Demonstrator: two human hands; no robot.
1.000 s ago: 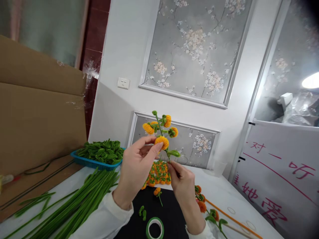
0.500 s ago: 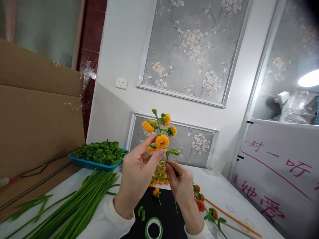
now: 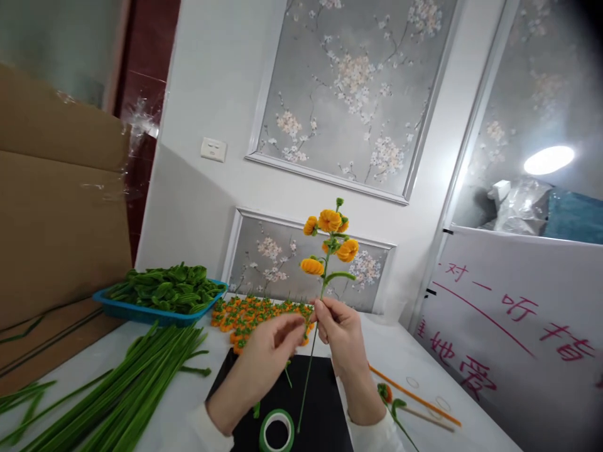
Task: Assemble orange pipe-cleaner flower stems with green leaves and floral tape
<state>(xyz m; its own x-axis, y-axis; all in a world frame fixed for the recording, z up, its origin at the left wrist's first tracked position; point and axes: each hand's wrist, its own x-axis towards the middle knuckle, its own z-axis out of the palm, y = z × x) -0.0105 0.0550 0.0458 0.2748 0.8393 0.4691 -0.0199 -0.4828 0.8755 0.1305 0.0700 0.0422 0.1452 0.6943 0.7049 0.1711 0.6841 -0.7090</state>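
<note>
My right hand (image 3: 346,333) pinches the thin green stem of an upright artificial flower spray (image 3: 330,245). Several orange-yellow fuzzy blooms and a small green bud top the spray, and a curved green leaf (image 3: 342,275) sticks out below them. Its bare lower stem hangs down over a black mat (image 3: 323,402). Just left of the stem is my left hand (image 3: 273,348), fingers curved and thumb a little apart, with nothing visible in it. A green tape roll (image 3: 277,414) lies on the mat below, beside small green pieces partly hidden by my left arm.
Many small orange flowers (image 3: 249,317) stand behind my hands. A blue tray (image 3: 141,314) of green leaves and a bundle of long green strips (image 3: 127,383) are at left. An orange stick (image 3: 414,395) and another flower stem (image 3: 389,395) lie at right, near a whiteboard (image 3: 494,314).
My left hand has come off the blooms and dropped lower, beside the stem. The spray has turned and stands straighter in my right hand. The view has shifted right.
</note>
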